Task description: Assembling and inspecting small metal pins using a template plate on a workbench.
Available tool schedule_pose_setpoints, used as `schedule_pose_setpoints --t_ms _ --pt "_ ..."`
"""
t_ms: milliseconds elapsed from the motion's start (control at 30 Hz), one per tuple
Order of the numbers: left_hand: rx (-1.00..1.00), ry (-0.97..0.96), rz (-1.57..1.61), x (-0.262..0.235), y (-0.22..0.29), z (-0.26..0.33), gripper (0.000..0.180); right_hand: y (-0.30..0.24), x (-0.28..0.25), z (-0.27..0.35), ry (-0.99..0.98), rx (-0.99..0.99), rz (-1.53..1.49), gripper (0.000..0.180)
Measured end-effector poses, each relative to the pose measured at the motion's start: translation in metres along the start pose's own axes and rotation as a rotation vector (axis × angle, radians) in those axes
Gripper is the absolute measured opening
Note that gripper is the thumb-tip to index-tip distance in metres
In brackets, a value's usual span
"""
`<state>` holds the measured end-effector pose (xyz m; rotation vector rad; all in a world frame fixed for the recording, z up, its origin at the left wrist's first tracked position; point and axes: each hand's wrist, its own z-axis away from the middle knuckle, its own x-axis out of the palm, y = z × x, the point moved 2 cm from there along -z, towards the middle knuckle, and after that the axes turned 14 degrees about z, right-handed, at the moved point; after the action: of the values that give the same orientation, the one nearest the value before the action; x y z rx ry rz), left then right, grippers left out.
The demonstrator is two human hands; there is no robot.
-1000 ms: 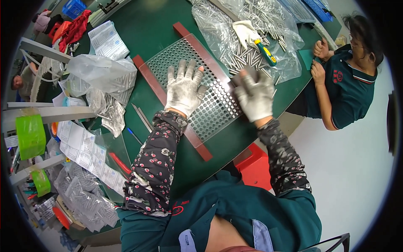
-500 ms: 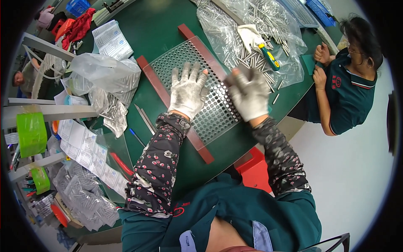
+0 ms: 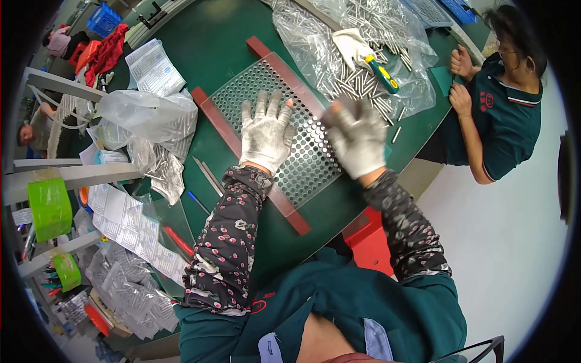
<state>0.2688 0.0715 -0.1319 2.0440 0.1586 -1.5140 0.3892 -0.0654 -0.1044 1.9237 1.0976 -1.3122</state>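
Observation:
A clear plate [image 3: 302, 183] full of round holes lies across two red-brown bars [image 3: 284, 209] on the green table. Shiny metal shows in a band of its holes, between my hands. My left hand [image 3: 265, 134], in a whitish glove with grey fingers, rests flat on the plate with its fingers stretched out. Over the plate's right edge is my right hand [image 3: 357, 139], gloved the same way. Motion smears its fingers, and whether anything is in them cannot be made out.
Loose metal pins [image 3: 361, 85] lie on plastic film at the far right, with a white glove [image 3: 351, 45] and a yellow-green handled tool [image 3: 382, 74]. Plastic bags [image 3: 148, 115], papers [image 3: 156, 68] and a blue pen [image 3: 198, 202] are at left. A co-worker [image 3: 505, 115] sits at right.
The whole view has shifted slightly. My left hand stays flat on the plate, and my right hand is still blurred over the plate's right edge.

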Motion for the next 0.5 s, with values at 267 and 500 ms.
schedule_pose_setpoints --t_ms 267,500 --pt "0.013 -0.008 -0.015 0.004 0.001 -0.001 0.05 -0.016 -0.009 0.025 -0.071 -0.047 0.03 0.042" --pt "0.035 0.012 -0.046 0.008 -0.004 0.0 0.049 0.0 -0.008 0.035 -0.063 0.146 0.087 0.045"
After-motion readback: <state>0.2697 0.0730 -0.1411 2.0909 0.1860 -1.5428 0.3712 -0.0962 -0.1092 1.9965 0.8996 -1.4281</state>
